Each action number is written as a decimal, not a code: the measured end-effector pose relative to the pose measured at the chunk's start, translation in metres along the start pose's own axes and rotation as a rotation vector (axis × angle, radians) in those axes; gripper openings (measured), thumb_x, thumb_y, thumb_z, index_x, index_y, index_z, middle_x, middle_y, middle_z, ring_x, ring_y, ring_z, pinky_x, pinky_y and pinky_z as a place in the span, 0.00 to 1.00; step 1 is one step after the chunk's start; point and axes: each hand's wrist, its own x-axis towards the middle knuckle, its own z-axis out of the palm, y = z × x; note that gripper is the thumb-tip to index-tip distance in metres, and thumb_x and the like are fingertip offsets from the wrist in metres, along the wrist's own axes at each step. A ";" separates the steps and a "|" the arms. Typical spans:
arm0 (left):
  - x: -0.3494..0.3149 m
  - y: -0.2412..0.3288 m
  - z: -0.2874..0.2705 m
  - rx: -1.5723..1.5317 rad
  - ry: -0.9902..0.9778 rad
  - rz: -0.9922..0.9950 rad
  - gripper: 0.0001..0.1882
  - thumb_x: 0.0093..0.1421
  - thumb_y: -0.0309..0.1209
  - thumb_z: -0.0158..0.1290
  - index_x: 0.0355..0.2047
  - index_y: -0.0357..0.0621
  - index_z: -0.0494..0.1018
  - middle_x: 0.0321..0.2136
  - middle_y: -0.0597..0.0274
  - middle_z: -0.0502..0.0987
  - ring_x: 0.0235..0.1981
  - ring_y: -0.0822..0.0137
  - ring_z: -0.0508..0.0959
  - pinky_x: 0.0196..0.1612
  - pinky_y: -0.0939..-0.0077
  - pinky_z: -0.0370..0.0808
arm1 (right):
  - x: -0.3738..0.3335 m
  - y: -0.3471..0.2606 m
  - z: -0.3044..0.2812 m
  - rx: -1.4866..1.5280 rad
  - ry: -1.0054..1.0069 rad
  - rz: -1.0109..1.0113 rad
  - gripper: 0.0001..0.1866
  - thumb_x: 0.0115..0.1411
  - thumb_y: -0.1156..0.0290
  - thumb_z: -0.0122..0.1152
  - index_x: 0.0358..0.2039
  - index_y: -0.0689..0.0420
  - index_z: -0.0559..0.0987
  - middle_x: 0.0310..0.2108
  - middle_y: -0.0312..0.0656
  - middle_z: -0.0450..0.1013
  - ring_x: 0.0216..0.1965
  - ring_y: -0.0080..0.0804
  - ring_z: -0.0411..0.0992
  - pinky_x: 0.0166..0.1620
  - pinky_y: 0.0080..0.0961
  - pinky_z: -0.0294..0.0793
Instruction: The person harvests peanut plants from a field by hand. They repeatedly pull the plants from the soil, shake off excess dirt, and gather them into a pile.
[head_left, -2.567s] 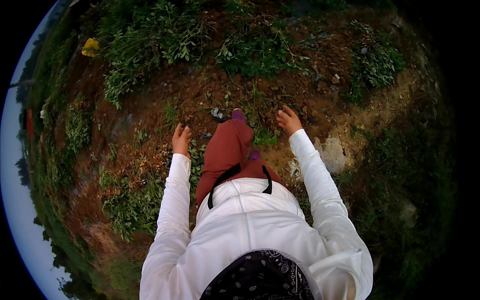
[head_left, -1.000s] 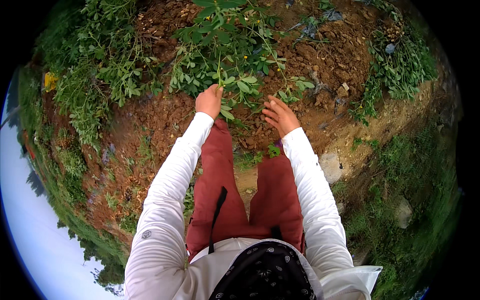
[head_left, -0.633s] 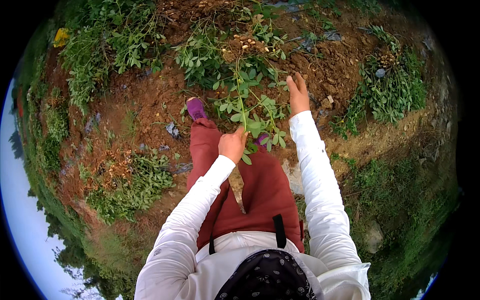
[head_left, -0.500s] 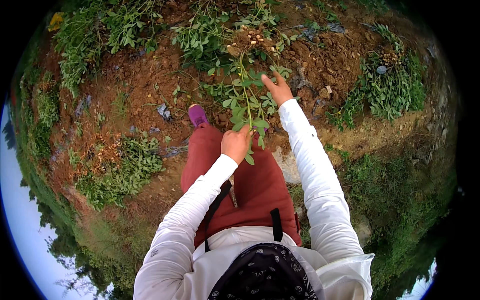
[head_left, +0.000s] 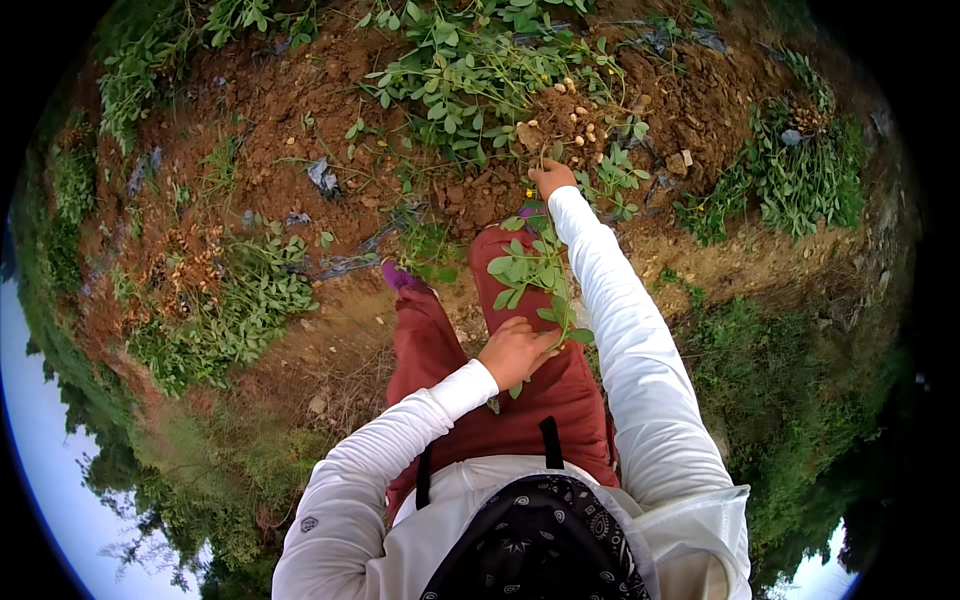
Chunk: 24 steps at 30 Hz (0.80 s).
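1 leafy plant (head_left: 527, 268) stretches between the person's hands, over the red-brown right trouser leg (head_left: 575, 420), its clump of pale pods (head_left: 577, 125) at the far end. The right hand (head_left: 552, 180), open a moment ago, has closed on the stem just below the pods; the left hand (head_left: 515, 353), now nearer the lap, grips the leafy tip. I see heaps of plants (head_left: 235, 315) lying on the brown soil (head_left: 290, 115) to both sides.
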 end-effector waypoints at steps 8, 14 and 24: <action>-0.032 -0.123 -0.162 0.215 0.387 0.011 0.34 0.51 0.48 0.58 0.56 0.49 0.65 0.44 0.55 0.72 0.49 0.52 0.69 0.60 0.54 0.56 | -0.123 -0.029 0.005 -0.380 0.444 -0.752 0.14 0.53 0.72 0.55 0.41 0.57 0.75 0.33 0.46 0.69 0.34 0.48 0.71 0.35 0.39 0.70; -0.043 -0.183 -0.263 0.682 0.487 0.071 0.53 0.43 0.46 0.65 0.65 0.62 0.46 0.66 0.62 0.44 0.67 0.53 0.43 0.65 0.49 0.45 | -0.230 -0.074 0.037 -0.433 0.338 -0.999 0.11 0.52 0.79 0.53 0.38 0.62 0.73 0.26 0.45 0.62 0.26 0.44 0.65 0.29 0.27 0.66; -0.149 -0.248 -0.249 0.230 0.088 -0.183 0.43 0.47 0.55 0.59 0.58 0.44 0.61 0.63 0.54 0.54 0.67 0.53 0.44 0.65 0.48 0.38 | -0.317 -0.154 0.110 -0.418 0.002 -1.145 0.14 0.45 0.80 0.57 0.36 0.58 0.75 0.24 0.43 0.62 0.27 0.43 0.66 0.33 0.32 0.67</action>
